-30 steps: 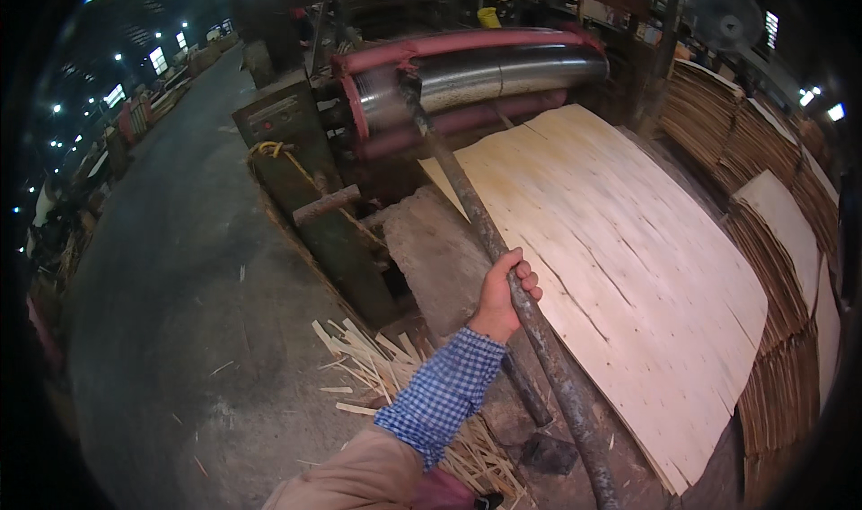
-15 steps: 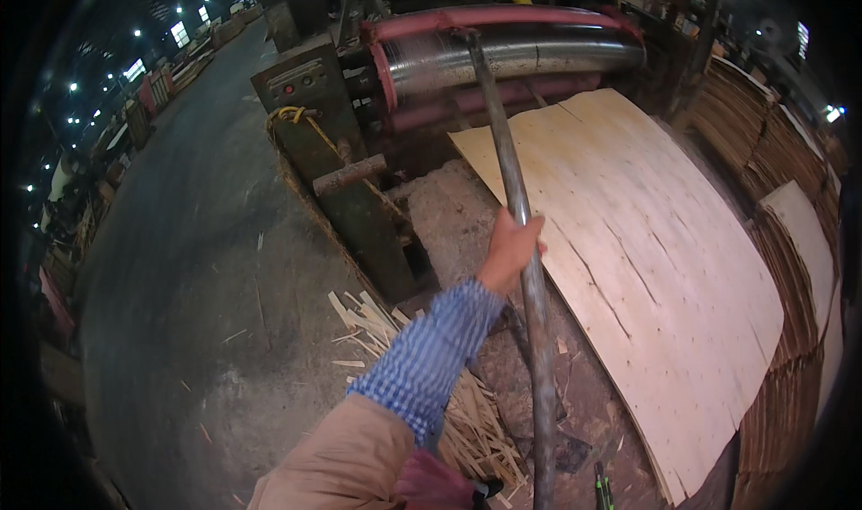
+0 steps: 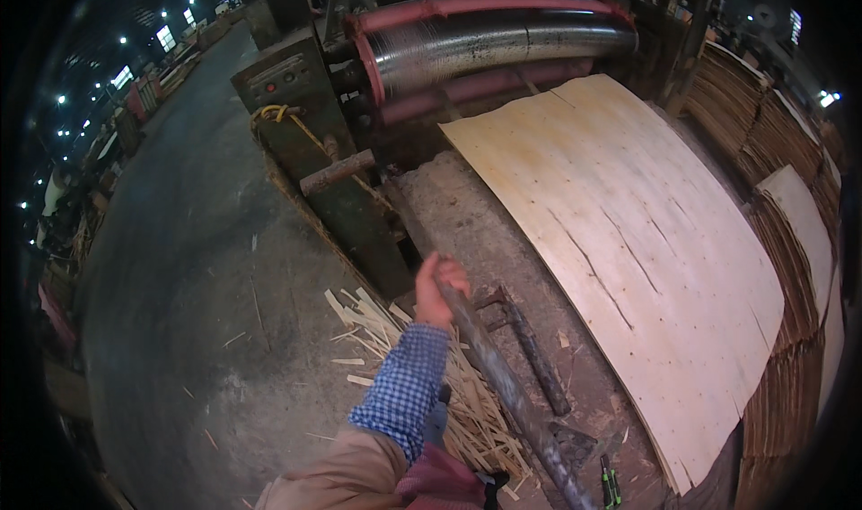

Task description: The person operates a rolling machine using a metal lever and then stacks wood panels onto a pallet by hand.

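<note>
My left hand [image 3: 440, 287], in a blue checked cuff and a beige sleeve, is closed around a long worn metal pipe [image 3: 489, 357]. The pipe slants from beside the machine's green side post down to the lower edge, and its near end is cut off by the frame. To its right lies a stack of pale wood veneer sheets [image 3: 628, 241], with dark cracks in the top sheet. A shorter metal bar [image 3: 539, 366] with a bracket lies on the floor between pipe and stack. My right hand is out of view.
Beyond the sheets stands a roller machine with a shiny metal roller [image 3: 503, 50] and pink rollers. Its green post [image 3: 310, 178] carries buttons and a yellow rope. Wood strips [image 3: 476, 411] litter the floor near a green-handled tool [image 3: 610, 485]. Brown veneer stacks [image 3: 732, 106] line the right.
My left hand has moved left and nearer with the pipe. The pipe's far end has come down from in front of the roller to beside the green post.
</note>
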Demonstrator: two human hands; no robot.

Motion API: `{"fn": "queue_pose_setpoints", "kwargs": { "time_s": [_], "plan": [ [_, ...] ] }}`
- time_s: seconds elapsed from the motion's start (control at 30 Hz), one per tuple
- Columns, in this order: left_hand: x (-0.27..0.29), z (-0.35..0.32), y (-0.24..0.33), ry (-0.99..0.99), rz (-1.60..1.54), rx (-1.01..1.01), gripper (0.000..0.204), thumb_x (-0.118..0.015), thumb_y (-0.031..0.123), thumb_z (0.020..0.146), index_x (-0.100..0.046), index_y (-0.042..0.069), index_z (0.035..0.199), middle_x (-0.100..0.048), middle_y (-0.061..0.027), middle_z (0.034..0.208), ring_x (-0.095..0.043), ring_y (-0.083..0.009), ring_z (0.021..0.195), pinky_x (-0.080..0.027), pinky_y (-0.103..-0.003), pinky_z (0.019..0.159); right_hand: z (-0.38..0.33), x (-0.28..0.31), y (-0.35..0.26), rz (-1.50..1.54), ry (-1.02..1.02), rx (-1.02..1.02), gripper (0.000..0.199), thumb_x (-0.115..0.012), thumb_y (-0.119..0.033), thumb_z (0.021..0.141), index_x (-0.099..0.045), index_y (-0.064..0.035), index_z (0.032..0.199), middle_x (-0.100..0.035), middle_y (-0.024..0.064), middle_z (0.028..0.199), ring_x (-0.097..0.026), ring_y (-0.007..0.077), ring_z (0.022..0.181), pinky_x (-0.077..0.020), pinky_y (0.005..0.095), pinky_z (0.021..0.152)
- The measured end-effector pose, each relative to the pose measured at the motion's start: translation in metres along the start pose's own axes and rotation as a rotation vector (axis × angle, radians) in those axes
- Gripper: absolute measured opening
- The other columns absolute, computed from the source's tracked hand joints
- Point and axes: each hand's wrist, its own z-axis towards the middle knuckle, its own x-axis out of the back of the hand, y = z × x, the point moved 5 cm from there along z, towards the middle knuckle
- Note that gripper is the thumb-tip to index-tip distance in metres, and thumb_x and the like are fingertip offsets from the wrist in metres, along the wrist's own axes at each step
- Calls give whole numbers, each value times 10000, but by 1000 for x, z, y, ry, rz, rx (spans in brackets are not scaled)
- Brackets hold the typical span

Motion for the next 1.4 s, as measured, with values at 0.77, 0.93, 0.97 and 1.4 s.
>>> {"fn": "queue_pose_setpoints", "kwargs": {
  "time_s": [0.77, 0.93, 0.97, 1.4],
  "plan": [
    [-9, 33, 143, 454, 865, -114, 195, -521, 145, 909, -467, 110, 725, -464, 17, 586, -466, -92, 501, -431, -252, 451, 143, -151, -42, 757, -281, -54, 198, -526, -290, 959, -544, -121, 1059, -515, -33, 698, -469, 75, 550, -366, 207, 460],
    [-12, 31, 151, 445, 1025, -130, 174, -539, 153, 899, -466, 121, 745, -465, 29, 596, -471, -82, 515, -434, -253, 472, 137, -161, -65, 639, -307, -3, 214, -531, -286, 962, -542, -100, 1067, -533, -15, 693, -481, 76, 510, -373, 210, 432],
    [-12, 31, 150, 448, 1030, -128, 173, -538, 151, 900, -466, 121, 746, -465, 30, 598, -470, -81, 517, -434, -255, 471, 135, -161, -70, 690, -352, -29, 223, -532, -292, 962, -540, -97, 1067, -535, -9, 691, -481, 78, 496, -374, 212, 423],
    [-16, 30, 150, 507, 965, -86, 181, -521, 147, 908, -459, 119, 740, -469, 40, 620, -457, -80, 519, -434, -238, 465, 138, -166, -61, 637, -304, 63, 233, -501, -315, 978, -519, -82, 967, -535, 16, 691, -488, 94, 480, -377, 220, 423]
  ]
}}
